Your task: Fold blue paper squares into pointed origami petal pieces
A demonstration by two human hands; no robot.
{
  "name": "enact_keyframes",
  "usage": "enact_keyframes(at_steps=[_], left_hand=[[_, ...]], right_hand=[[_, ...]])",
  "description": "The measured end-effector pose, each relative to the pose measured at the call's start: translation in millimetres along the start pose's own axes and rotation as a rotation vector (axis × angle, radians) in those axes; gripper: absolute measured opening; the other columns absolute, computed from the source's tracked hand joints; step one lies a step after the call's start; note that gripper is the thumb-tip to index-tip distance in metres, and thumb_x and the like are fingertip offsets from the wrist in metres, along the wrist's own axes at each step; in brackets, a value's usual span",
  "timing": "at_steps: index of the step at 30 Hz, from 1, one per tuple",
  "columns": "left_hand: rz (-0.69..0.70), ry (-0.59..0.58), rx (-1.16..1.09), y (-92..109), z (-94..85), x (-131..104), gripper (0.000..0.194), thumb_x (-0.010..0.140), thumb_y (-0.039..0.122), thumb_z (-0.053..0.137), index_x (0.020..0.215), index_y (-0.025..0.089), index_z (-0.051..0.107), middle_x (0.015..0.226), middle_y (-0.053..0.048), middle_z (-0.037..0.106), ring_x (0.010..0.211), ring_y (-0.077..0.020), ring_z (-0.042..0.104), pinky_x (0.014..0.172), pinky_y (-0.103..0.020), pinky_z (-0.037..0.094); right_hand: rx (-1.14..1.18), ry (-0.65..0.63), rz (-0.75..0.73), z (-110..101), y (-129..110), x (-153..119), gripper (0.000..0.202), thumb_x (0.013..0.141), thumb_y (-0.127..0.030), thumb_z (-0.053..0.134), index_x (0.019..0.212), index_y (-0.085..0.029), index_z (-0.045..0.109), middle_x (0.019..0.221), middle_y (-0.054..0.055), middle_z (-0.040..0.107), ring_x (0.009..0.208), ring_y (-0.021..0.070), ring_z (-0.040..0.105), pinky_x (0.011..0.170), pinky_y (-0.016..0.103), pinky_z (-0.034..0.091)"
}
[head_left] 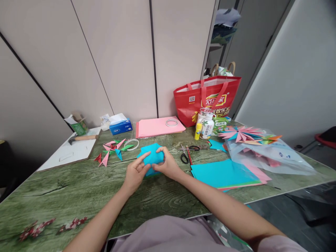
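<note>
A piece of blue paper (151,154) is held up between my two hands over the middle of the table. My left hand (136,172) grips its left and lower side, with the thumb and fingers pressed to it. On its right edge, my right hand (168,163) has its fingers curled round the paper. More blue paper shows just below, partly hidden by the hands. Left of the hands lie small folded paper pieces (105,158) in pink, red, green and blue, beside a roll of tape (131,144). Scissors (186,153) and a red pencil (189,155) rest to the right.
Coloured sheets (223,174) lie at right, near a plastic bag (286,162) topped by a folded paper flower (241,133). Behind stand a red bag (186,108), a glue stick (198,131), a white bottle (207,126), pink paper (154,126) and a tissue pack (120,126). A hammer (85,137) lies left.
</note>
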State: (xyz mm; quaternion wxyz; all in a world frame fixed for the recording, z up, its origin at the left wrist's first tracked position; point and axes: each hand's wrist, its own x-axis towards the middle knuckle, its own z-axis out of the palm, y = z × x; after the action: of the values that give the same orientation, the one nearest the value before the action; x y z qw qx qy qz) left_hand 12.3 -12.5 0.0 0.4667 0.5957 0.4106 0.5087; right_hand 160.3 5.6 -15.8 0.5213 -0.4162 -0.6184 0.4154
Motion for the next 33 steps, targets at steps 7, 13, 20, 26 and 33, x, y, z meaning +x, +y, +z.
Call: enact_keyframes(at_steps=[7,13,20,26,33], left_hand=[[-0.061,0.018,-0.046,8,-9.6,5,0.057,0.062,0.024,0.066,0.115,0.011,0.052,0.089,-0.009,0.067,0.079,-0.0175,0.061,0.07,-0.027,0.048],[0.022,0.097,-0.014,10,-14.3,10,0.048,0.061,0.023,0.067,0.108,0.013,0.058,0.114,-0.012,0.058,0.101,-0.0237,0.054,0.079,-0.03,0.047],[0.11,0.17,-0.024,10,-11.0,9,0.062,0.067,0.024,0.064,0.125,0.021,0.041,0.129,-0.011,0.045,0.118,-0.0225,0.04,0.083,-0.025,0.042],[0.048,0.17,0.067,9,-10.8,7,0.064,0.066,0.029,0.064,0.125,0.023,0.041,0.125,-0.007,0.049,0.118,-0.0255,0.039,0.072,-0.022,0.046],[-0.039,0.1,0.034,7,-11.9,7,0.045,0.062,0.031,0.067,0.104,0.015,0.063,0.065,0.0,0.062,0.053,-0.0099,0.049,0.048,-0.018,0.037]], right_hand=[[0.089,0.046,-0.059,-16,8,19,0.021,0.057,-0.011,0.042,0.075,-0.018,0.051,0.065,-0.003,0.052,0.053,0.0086,0.047,0.05,0.02,0.039],[0.017,0.029,-0.117,-17,5,19,0.018,0.064,-0.017,0.045,0.073,-0.016,0.061,0.075,0.002,0.062,0.067,0.013,0.054,0.06,0.023,0.041],[0.007,0.026,-0.119,-9,7,14,0.013,0.066,-0.022,0.053,0.073,-0.015,0.062,0.071,0.002,0.061,0.06,0.0108,0.05,0.051,0.02,0.038],[0.045,-0.019,-0.101,-9,2,12,0.017,0.071,-0.025,0.052,0.077,-0.015,0.063,0.07,0.002,0.059,0.061,0.0112,0.05,0.049,0.019,0.037],[0.076,-0.092,-0.06,-10,-5,10,0.018,0.071,-0.022,0.05,0.08,-0.015,0.063,0.062,-0.001,0.054,0.048,0.0077,0.045,0.047,0.02,0.04]])
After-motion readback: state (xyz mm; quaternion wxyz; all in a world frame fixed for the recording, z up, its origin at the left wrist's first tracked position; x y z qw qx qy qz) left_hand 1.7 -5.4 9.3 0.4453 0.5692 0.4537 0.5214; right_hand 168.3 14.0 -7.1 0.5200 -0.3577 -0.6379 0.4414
